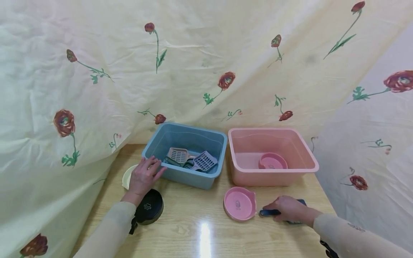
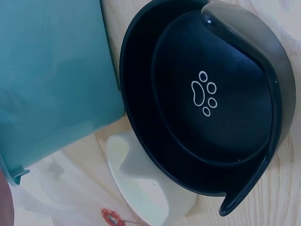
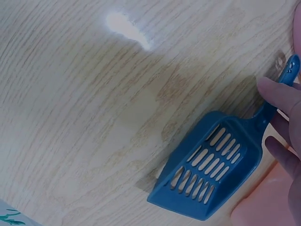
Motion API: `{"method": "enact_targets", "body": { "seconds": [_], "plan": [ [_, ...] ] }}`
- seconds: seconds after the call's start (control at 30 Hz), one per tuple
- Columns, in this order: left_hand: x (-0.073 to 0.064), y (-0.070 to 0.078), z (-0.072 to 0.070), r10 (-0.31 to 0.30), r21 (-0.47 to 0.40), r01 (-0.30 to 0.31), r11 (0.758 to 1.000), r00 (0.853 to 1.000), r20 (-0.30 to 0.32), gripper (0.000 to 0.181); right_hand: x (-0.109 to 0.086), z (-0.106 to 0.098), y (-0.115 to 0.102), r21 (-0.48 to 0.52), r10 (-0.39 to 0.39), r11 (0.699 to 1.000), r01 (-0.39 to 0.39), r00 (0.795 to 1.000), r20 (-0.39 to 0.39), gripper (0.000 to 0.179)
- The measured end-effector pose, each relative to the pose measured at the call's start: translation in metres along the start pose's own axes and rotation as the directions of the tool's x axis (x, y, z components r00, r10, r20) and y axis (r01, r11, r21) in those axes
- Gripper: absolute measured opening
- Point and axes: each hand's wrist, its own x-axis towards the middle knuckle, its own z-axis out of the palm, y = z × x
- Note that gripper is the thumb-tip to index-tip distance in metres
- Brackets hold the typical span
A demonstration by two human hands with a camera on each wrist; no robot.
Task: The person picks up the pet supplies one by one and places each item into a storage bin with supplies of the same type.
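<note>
My right hand (image 1: 285, 208) pinches the handle of a dark blue litter scoop (image 3: 214, 160), low over the table at the right. The scoop's slotted head shows fully in the right wrist view. Just left of its handle end lies a pink cat bowl (image 1: 239, 204) with a fish mark. At the other side, my left hand (image 1: 145, 177) rests on the front left corner of a blue litter box (image 1: 190, 179), fingers over the rim. Inside that box lie several litter scoops, among them a beige one (image 1: 177, 154) and a grey-blue one (image 1: 205, 161).
A pink litter box (image 1: 264, 177) stands right of the blue one, holding a pink bowl (image 1: 273, 161). A black bowl (image 2: 211, 127) with a paw mark sits below my left hand, beside a pale bowl (image 2: 141, 188). Flowered cloth (image 1: 193, 71) hangs behind.
</note>
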Motion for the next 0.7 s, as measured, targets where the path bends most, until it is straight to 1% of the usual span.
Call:
{"method": "enact_targets", "body": {
  "seconds": [0.13, 0.3, 0.43, 0.47, 0.53, 0.6, 0.63, 0.7],
  "plan": [
    [0.0, 0.0, 0.001, 0.0, 0.0, 0.0, 1.0, 1.0, -0.001, 0.068, -0.001, -0.003, -0.003, 0.02, -0.01, 1.0, 0.01, 1.0, 0.01, 0.036],
    [0.0, -0.001, 0.001, 0.009, -0.004, -0.009, 1.0, 1.0, -0.007, 0.067, -0.006, -0.007, -0.009, 0.015, -0.049, 0.999, 0.049, 0.999, 0.005, 0.029],
    [0.0, -0.001, 0.001, 0.011, -0.001, -0.011, 1.0, 1.0, -0.005, 0.069, -0.009, -0.008, -0.014, 0.044, -0.126, 0.991, 0.127, 0.992, -0.03, 0.032],
    [0.0, -0.002, 0.001, 0.013, -0.004, -0.013, 1.0, 1.0, -0.002, 0.066, -0.01, -0.008, -0.016, 0.061, -0.151, 0.986, 0.153, 0.988, -0.042, 0.032],
    [0.0, -0.001, -0.001, 0.008, -0.005, -0.008, 1.0, 1.0, 0.015, 0.05, -0.01, -0.008, -0.02, 0.087, -0.196, 0.976, 0.201, 0.979, -0.061, 0.033],
    [0.0, -0.001, -0.002, 0.004, -0.006, -0.003, 1.0, 0.999, 0.034, 0.038, -0.011, -0.01, -0.026, 0.104, -0.23, 0.966, 0.237, 0.971, -0.068, 0.034],
    [0.0, 0.0, -0.002, 0.001, -0.005, -0.001, 1.0, 0.999, 0.043, 0.037, -0.011, -0.011, -0.028, 0.117, -0.238, 0.963, 0.244, 0.969, -0.067, 0.035],
    [0.0, 0.0, -0.003, -0.004, 0.0, 0.004, 1.0, 0.998, 0.058, 0.041, -0.011, -0.014, -0.033, 0.118, -0.259, 0.956, 0.267, 0.962, -0.082, 0.037]
  ]
}}
